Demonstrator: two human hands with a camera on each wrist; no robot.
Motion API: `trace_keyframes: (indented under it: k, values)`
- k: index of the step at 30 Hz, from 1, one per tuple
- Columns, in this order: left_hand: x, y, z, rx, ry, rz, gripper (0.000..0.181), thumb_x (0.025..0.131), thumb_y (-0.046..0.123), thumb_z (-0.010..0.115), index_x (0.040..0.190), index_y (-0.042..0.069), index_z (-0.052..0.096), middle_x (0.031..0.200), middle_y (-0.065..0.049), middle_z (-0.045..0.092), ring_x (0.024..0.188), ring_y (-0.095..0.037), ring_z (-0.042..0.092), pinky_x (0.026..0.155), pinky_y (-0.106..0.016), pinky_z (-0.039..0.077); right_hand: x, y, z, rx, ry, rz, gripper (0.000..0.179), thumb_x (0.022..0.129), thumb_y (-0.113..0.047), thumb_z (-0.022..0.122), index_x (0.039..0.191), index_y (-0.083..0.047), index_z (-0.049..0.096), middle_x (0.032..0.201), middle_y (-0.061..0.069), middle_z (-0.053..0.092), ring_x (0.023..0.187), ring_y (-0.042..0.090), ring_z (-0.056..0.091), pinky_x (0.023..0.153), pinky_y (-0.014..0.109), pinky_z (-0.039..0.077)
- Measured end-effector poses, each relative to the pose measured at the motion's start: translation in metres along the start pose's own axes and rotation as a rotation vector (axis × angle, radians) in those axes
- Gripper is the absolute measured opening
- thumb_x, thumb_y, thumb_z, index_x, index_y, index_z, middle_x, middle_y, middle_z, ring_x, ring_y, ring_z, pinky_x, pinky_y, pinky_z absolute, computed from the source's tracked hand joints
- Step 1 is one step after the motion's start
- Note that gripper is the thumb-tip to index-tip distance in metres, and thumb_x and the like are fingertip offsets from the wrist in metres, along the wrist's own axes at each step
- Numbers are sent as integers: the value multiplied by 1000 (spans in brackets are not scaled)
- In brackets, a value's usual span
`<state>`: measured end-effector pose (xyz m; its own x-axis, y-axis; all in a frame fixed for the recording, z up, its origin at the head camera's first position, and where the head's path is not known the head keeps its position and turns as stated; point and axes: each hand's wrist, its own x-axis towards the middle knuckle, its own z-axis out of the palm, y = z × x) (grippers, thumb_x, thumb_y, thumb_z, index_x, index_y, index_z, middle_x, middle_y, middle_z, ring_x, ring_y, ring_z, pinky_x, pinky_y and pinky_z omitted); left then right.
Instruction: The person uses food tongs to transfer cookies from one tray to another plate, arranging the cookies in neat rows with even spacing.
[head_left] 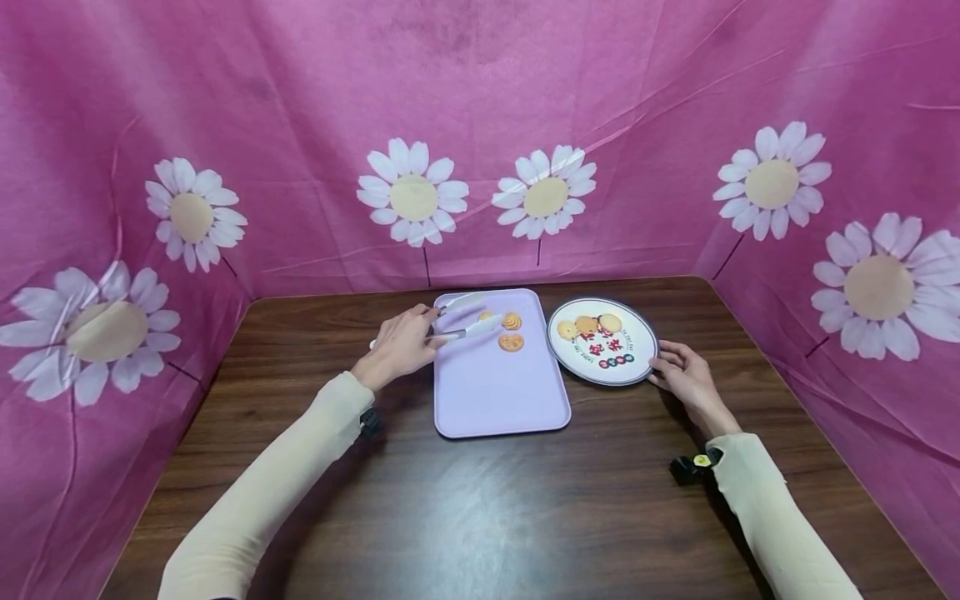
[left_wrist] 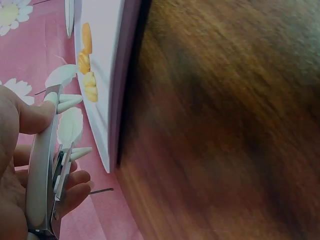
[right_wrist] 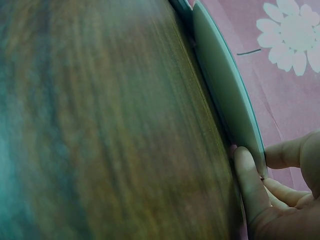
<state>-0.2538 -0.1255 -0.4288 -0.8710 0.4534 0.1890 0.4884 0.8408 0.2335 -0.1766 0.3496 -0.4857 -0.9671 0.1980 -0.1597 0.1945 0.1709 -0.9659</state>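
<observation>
My left hand (head_left: 401,343) grips a pair of metal tongs (left_wrist: 41,172) with white tips. The tips are spread apart above the upper left of a pale lilac tray (head_left: 498,396), with nothing seen held between them. Round cookies lie on the tray: one swirled cookie (head_left: 512,321), a flatter cookie (head_left: 511,342) in front of it, and another cookie (head_left: 485,317) partly hidden by the tongs. At the right, my right hand (head_left: 686,377) pinches the rim of a white oval plate (head_left: 576,357) between thumb and fingers. Three cookies (head_left: 610,323) rest along its far side, over red printed characters.
Tray and plate stand side by side on a dark wooden table (head_left: 480,508), near its back edge. A pink cloth (head_left: 480,92) printed with white daisies hangs behind and at both sides. Each wrist wears a small black camera (head_left: 684,470).
</observation>
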Motion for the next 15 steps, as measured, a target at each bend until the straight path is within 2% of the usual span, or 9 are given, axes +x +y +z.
trace_keyframes:
  k: [8,15]
  values:
    - [-4,-2,7,18,-18,10,49,96,33,72,135,5,65,117,-11,68,89,-25,66,76,-49,60,2,2,-1,2,-3,-2,63,104,-6,58,157,10,29,93,-22,64,86,-10,63,79,12,58]
    - [-3,-1,10,12,-19,21,42,96,32,72,127,4,68,112,-10,68,84,-24,65,72,-49,59,3,4,-2,-30,-13,-18,61,105,-6,56,157,10,29,102,-16,63,90,-10,63,81,13,58]
